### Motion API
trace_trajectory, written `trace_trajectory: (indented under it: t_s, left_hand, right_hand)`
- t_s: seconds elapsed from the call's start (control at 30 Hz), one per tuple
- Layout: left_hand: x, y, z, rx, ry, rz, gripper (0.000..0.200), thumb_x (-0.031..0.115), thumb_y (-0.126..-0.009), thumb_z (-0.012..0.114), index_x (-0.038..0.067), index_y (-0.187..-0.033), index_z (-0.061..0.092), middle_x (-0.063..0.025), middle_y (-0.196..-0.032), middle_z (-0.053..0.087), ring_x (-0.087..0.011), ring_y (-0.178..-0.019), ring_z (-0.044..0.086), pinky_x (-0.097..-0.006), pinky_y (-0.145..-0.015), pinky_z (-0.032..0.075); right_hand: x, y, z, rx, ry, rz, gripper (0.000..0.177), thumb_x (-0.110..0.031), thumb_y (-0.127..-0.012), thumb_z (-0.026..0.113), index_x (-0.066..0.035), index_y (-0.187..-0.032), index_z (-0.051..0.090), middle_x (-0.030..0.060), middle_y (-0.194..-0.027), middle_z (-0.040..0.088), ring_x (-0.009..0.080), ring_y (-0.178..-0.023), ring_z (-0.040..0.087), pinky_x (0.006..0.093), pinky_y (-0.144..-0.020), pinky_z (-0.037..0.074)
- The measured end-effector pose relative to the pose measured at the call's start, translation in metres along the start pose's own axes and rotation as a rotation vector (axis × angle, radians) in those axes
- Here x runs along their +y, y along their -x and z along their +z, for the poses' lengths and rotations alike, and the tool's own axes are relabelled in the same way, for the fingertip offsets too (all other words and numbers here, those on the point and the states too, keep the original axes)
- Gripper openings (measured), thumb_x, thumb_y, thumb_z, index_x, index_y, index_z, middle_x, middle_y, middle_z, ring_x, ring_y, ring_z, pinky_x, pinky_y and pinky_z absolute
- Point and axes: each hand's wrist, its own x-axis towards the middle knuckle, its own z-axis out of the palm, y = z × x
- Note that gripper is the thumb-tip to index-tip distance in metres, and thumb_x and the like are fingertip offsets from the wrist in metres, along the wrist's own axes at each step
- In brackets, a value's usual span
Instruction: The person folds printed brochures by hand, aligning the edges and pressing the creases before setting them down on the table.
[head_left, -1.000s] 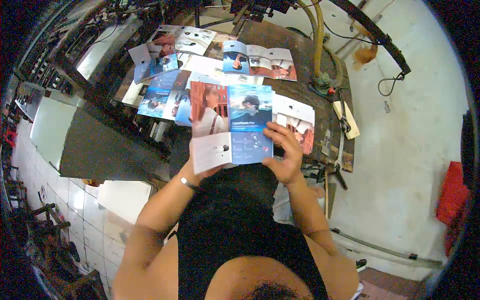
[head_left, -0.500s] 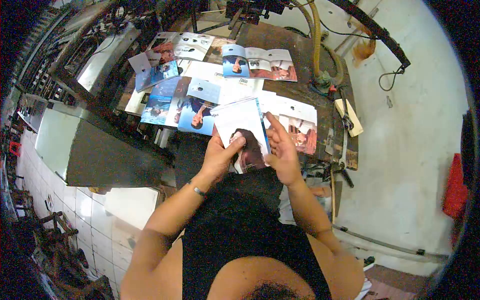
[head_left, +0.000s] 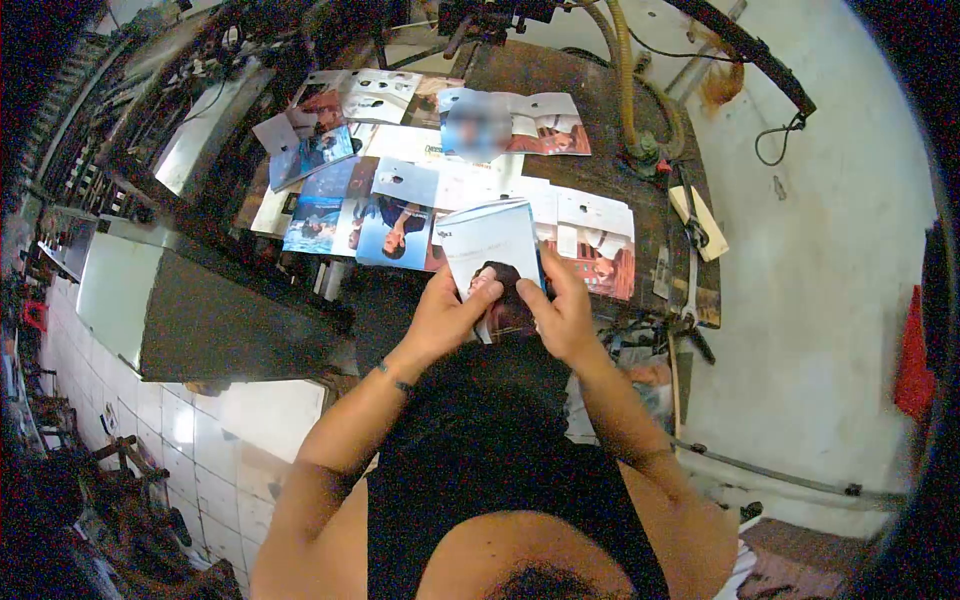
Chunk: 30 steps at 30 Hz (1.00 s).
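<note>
A stack of printed sheets (head_left: pixel 490 245), white at the top with a dark-haired figure printed lower down, is held in front of my body. My left hand (head_left: pixel 445 315) grips its left edge with the thumb lying on top. At the right edge my right hand (head_left: pixel 560 310) is closed on the same stack, thumb on the print and fingers behind. Just beyond, a blue print (head_left: pixel 395 235) lies on the table, and a reddish print (head_left: pixel 600 250) lies to the right of the stack.
The dark wooden table (head_left: pixel 680 130) bears more prints, among them an open folded one (head_left: pixel 550 125) at the back. A wrench (head_left: pixel 691 280) and a pale block (head_left: pixel 708 222) lie at its right edge. Yellowish hoses (head_left: pixel 628 90) hang behind; machinery stands left.
My right hand's raised fingers have come down, and its thumb now presses on the stack. The stack has tilted slightly.
</note>
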Motion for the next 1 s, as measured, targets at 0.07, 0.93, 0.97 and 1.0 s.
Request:
trace_trajectory:
  t_s: [0.07, 0.93, 0.97, 1.0]
  left_hand:
    - [0.007, -0.004, -0.007, -0.102, -0.191, 0.039, 0.046, 0.015, -0.098, 0.078, 0.000, -0.138, 0.061, -0.0041, -0.120, 0.070, -0.0114, -0.104, 0.065, -0.0309, -0.094, 0.055]
    - [0.000, -0.072, -0.010, 0.080, -0.824, 0.132, 0.082, 0.028, -0.090, 0.082, -0.006, -0.154, 0.043, -0.0239, -0.119, 0.072, -0.0326, -0.100, 0.072, -0.0415, -0.086, 0.058]
    - [-0.002, -0.079, -0.015, 0.082, -0.925, 0.192, 0.091, 0.034, -0.085, 0.085, -0.005, -0.155, 0.043, -0.0262, -0.125, 0.069, -0.0372, -0.113, 0.067, -0.0455, -0.096, 0.053]
    - [-0.004, -0.082, -0.020, 0.085, -1.024, 0.253, 0.100, 0.041, -0.079, 0.088, -0.005, -0.156, 0.043, -0.0284, -0.131, 0.067, -0.0419, -0.125, 0.062, -0.0494, -0.107, 0.048]
  right_hand:
    - [-0.019, -0.010, -0.004, 0.101, -0.255, 0.084, 0.079, -0.011, -0.090, 0.076, -0.005, -0.162, 0.043, 0.0223, -0.150, 0.059, 0.0271, -0.126, 0.065, 0.0367, -0.106, 0.051]
    - [0.048, -0.043, -0.014, 0.173, -0.179, 0.071, 0.086, -0.001, -0.087, 0.079, -0.015, -0.164, 0.042, 0.0206, -0.147, 0.052, 0.0282, -0.121, 0.065, 0.0342, -0.087, 0.062]
    - [0.068, -0.049, -0.015, 0.170, 0.061, 0.047, 0.078, -0.005, -0.087, 0.078, -0.015, -0.159, 0.049, 0.0191, -0.145, 0.054, 0.0273, -0.120, 0.066, 0.0340, -0.085, 0.061]
    - [0.084, -0.051, -0.017, 0.164, 0.301, 0.021, 0.070, -0.009, -0.087, 0.078, -0.014, -0.154, 0.056, 0.0175, -0.143, 0.057, 0.0263, -0.119, 0.067, 0.0339, -0.084, 0.061]
